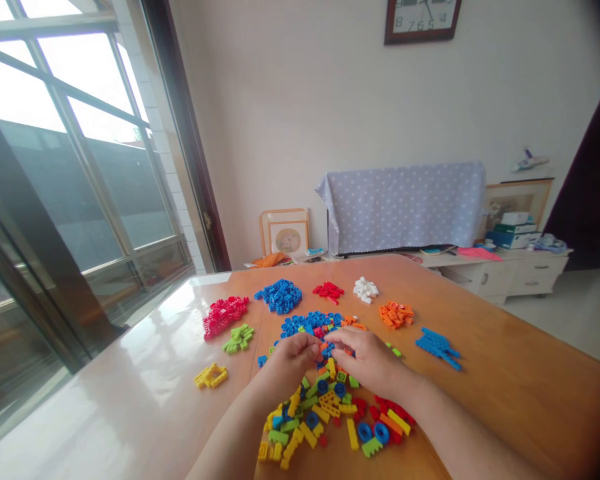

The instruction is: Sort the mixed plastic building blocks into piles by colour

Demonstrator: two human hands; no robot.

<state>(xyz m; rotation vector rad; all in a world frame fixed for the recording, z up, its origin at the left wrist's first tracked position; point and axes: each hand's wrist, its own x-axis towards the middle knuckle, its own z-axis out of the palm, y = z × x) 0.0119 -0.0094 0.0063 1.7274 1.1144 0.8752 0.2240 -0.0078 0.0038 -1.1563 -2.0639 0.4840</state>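
My left hand point(296, 355) is over the mixed pile of toy bricks, thumb and fingers pressed together. A small orange piece point(324, 347) shows by its fingertips; whether it is held is unclear. Close by on the right, my right hand point(363, 352) reaches over the same pile, fingers curved and thumb apart, with blue pieces showing beneath. Blue round pieces point(305, 323) lie just beyond both hands. Nearer to me, yellow, green, red and blue bricks point(310, 403) are scattered loosely between my forearms.
Sorted heaps ring the pile: crimson point(225, 315), blue point(280, 296), red point(329, 291), white point(365, 289), orange point(397, 314), light green point(239, 338), yellow point(211, 376) and long blue bricks point(439, 347). All rest on a wooden table point(520, 373). A white cabinet point(520, 273) stands beyond.
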